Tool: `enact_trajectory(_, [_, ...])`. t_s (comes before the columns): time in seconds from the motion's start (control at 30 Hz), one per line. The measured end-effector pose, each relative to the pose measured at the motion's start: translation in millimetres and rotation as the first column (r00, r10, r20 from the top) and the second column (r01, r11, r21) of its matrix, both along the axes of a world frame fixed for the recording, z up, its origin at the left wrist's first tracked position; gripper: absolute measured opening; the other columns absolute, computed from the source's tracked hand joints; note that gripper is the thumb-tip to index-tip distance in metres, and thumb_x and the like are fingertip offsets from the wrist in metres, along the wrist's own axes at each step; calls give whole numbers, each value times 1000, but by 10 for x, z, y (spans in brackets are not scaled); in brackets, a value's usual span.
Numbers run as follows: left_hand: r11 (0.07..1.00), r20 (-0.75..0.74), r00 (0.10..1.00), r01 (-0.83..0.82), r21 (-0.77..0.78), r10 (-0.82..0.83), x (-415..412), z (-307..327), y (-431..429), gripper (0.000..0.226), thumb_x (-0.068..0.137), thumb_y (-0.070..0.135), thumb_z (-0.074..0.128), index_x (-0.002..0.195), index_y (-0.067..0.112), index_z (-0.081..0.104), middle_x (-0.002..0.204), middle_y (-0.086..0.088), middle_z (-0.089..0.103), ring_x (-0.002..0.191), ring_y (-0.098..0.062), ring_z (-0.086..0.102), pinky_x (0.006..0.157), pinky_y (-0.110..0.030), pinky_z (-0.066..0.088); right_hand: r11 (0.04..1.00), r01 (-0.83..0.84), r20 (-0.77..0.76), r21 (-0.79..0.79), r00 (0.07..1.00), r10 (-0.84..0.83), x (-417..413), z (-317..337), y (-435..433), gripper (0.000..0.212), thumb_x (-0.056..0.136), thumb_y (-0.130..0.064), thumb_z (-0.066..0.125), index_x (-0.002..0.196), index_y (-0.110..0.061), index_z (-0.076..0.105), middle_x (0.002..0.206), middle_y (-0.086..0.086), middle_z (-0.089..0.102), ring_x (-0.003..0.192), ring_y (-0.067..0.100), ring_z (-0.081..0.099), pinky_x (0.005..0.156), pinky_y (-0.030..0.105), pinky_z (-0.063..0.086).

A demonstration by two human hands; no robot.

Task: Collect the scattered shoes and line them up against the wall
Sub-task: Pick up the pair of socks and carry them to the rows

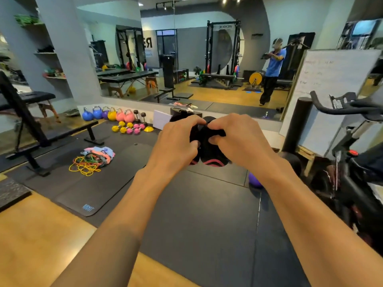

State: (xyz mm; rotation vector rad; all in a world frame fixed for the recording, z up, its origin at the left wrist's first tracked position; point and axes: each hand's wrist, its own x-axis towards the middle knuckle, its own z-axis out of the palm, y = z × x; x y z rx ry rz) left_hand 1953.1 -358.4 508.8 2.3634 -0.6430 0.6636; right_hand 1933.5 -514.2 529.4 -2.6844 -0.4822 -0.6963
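Your left hand [178, 139] and right hand [238, 137] both grasp the black shoes [209, 151] with curled fingers. The shoes are held pressed together in the air, above the far edge of the black mat [196, 214]. Kettlebells [107, 113] stand along the mat's far-left edge.

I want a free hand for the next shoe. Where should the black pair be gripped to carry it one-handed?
Probably at the top edges where the two shoes meet, coming from above. The left hand and right hand both pinch there, and the pair hangs side by side, pink trim lowest.
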Motion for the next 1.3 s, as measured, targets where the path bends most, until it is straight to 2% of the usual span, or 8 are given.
enact_trajectory(0.3, [998, -137, 989, -43, 38, 48, 2072, -309, -27, 50, 74, 2, 67, 118, 26, 62, 113, 5, 67, 108, -15, 59, 92, -28, 46, 998, -40, -97, 40, 994, 43, 2162, -382, -14, 21, 85, -17, 61, 100, -28, 71, 94, 2, 69, 90, 30, 60, 62, 29, 33])
enact_trajectory(0.53, [999, -208, 977, -37, 22, 41, 3633, -734, -219, 51, 75, 2, 66, 119, 27, 62, 117, 6, 66, 111, -14, 57, 93, -22, 40, 999, 5, -160, 37, 987, 1, 3727, -831, -184, 25, 86, -18, 58, 106, -29, 69, 98, 6, 70, 96, 32, 60, 75, 41, 49])
enact_trajectory(0.6, [1000, -225, 974, -12, 9, 14, 4135, -908, -310, 50, 76, 2, 67, 119, 28, 61, 116, 7, 65, 111, -14, 57, 91, -19, 38, 999, 37, -166, 10, 986, -35, 4217, -1018, -277, 24, 86, -18, 58, 105, -28, 69, 97, 4, 70, 95, 30, 60, 73, 37, 47])
enact_trajectory(0.7, [998, -311, 948, 47, -49, -61, 4940, -1168, -481, 46, 79, 2, 67, 116, 29, 61, 104, 9, 64, 99, -18, 62, 85, -30, 53, 993, 119, -198, -22, 973, -121, 4957, -1278, -447, 17, 89, -20, 56, 101, -25, 67, 93, 3, 68, 91, 28, 59, 64, 33, 36])
enact_trajectory(0.8, [997, -349, 934, 59, -54, -75, 5682, -1424, -635, 42, 79, 3, 68, 113, 27, 62, 90, 11, 60, 79, -15, 64, 70, -20, 50, 982, 183, -241, -48, 952, -190, 5616, -1500, -586, 12, 91, -20, 55, 96, -21, 66, 86, 3, 65, 84, 28, 59, 58, 34, 33])
enact_trajectory(0.97, [994, -389, 915, 104, -27, -106, 6721, -1728, -828, 41, 78, 6, 70, 115, 22, 63, 94, 6, 67, 88, -21, 62, 79, -28, 45, 966, 256, -283, -39, 924, -257, 6571, -1811, -748, 9, 90, -20, 58, 87, -23, 65, 77, 1, 62, 76, 28, 59, 50, 31, 21])
enact_trajectory(1.17, [992, -443, 889, 128, 3, -113, 8026, -2076, -1030, 40, 79, 8, 70, 115, 22, 63, 94, 1, 69, 87, -23, 62, 79, -34, 47, 961, 278, -348, -6, 900, -262, 7834, -2184, -941, 13, 91, -20, 57, 98, -19, 68, 87, 6, 66, 85, 31, 61, 61, 36, 41])
enact_trajectory(1.3, [993, -469, 880, 105, 48, -70, 8964, -2300, -1145, 40, 79, 7, 70, 116, 21, 63, 94, 0, 69, 88, -25, 63, 81, -36, 48, 965, 263, -366, -22, 896, -253, 8793, -2455, -1042, 13, 92, -21, 54, 95, -20, 66, 84, 3, 62, 83, 30, 60, 58, 31, 29])
